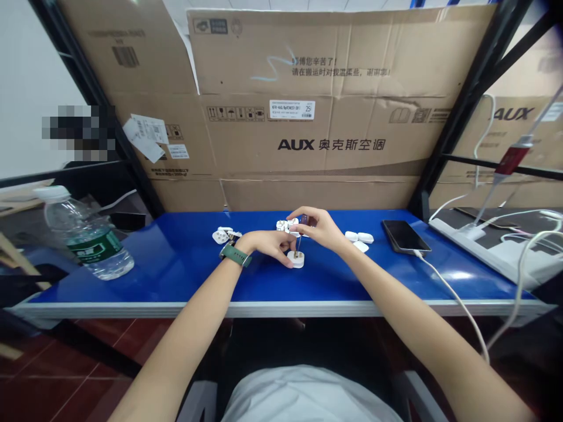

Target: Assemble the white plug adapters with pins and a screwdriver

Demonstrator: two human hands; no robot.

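Driving a screw in the small white piece [298,261] appears to be the step in hand, though no screw head can be made out. The piece is set on the blue table [185,258], near its front edge and between the hands. The driver [299,243] is gripped by its handle in the fingers of the right hand [320,227], its shaft pointed down at the top of the piece. The thumb of the left hand [278,245] is laid at the piece's left edge and its fingers are curled by the shaft; whether the far side is pinched as well cannot be told.

For a good result, the shaft should be held square to the piece and the tip fully seated before any turn is made. Light downward pressure should be applied, since a tilted tip could slip out and be driven towards the left thumb. The piece is small and likely to spin on so smooth a top, so it should be braced from both sides. The white parts [284,225] just behind should not be knocked by the right wrist, and turning should be eased off once resistance is felt.
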